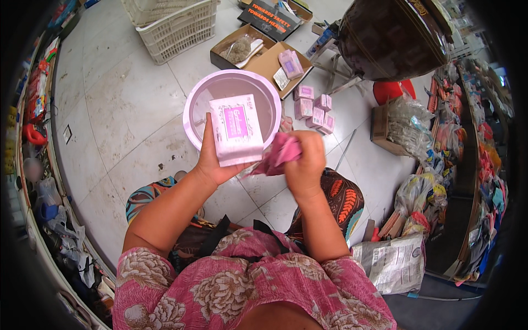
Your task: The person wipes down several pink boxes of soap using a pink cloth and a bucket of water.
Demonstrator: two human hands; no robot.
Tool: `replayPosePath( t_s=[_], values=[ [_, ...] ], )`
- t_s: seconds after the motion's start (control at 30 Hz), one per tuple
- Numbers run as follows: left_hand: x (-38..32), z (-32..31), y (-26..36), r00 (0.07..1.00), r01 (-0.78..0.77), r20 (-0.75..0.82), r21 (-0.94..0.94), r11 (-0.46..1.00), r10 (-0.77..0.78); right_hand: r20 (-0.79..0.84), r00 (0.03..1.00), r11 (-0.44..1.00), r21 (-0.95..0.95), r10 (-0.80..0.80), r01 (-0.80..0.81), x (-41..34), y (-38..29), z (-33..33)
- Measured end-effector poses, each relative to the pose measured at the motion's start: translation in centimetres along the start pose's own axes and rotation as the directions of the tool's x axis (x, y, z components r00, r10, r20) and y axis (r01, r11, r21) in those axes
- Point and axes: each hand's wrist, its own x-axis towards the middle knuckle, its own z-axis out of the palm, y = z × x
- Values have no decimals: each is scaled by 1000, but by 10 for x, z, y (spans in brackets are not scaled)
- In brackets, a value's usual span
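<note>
In my left hand [212,154] is a pink-and-white wrapped package [237,130], its printed face turned up toward me. The fingers pass beneath it and the thumb lies along its left side. A crumpled pink cloth [282,154] is bunched in my right hand [306,163], just right of the package's lower corner. Behind the package stands a round lilac plastic basin [190,111] with water in it. Part of the basin is hidden by the package and my hands.
Several small pink boxes [315,117] stand on the tiled floor right of the basin. An opened cardboard box [288,45] behind holds another pink pack [291,64]. A white plastic crate [177,35], a large brown jar [392,41] and stocked shelves [466,165] surround the floor.
</note>
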Motion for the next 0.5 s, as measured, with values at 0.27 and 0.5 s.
replayPosePath(
  t_s=[0.27, 0.5],
  values=[
    [2, -3, -8, 979, -48, 202, 265, 963, -7, -1, 960, 937, 220, -280, 273, 8, -35, -16],
    [-5, -22, -14, 976, 9, 186, 477, 879, -112, -58, 990, 991, 40, -128, 131, 22, -10, -15]
  ],
)
